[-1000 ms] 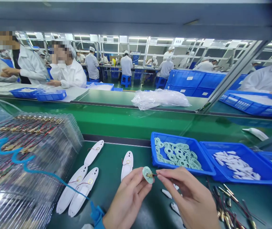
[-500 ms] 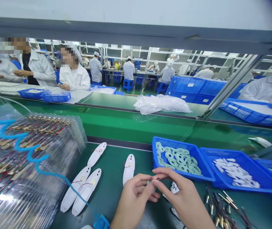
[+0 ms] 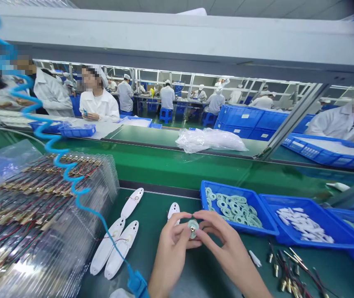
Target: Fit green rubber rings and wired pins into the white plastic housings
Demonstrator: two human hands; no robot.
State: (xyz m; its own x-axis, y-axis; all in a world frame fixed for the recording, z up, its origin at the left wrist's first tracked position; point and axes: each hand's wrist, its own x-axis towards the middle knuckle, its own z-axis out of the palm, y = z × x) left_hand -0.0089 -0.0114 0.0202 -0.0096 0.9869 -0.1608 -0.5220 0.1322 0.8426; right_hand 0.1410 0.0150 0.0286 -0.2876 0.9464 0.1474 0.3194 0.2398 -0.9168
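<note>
Between my fingertips is a pale green ring (image 3: 193,224) with a small brass-coloured piece at its centre. My left hand (image 3: 173,244) pinches the ring's left side with its thumb and fingers. From the other side my right hand (image 3: 222,242) has thumb and fingertips closed at the ring's right edge. Just behind my hands lies a white elongated housing (image 3: 173,208), partly covered by my fingers. Several similar white housings (image 3: 123,248) with thin wires rest to the left. Brass fittings with wires (image 3: 288,275) lie to the right, near a small white piece (image 3: 254,258).
A blue tray (image 3: 270,229) of green rings and another blue tray (image 3: 347,244) of white pieces stand at right. Clear stacked trays (image 3: 99,198) with wired parts fill the left. A coiled blue hose (image 3: 74,182) hangs in front. Co-workers sit beyond the bench.
Both hands have turned so the green ring with its brass centre now shows between the fingertips. The camera view has tilted up, and the hose appears swung to the right.
</note>
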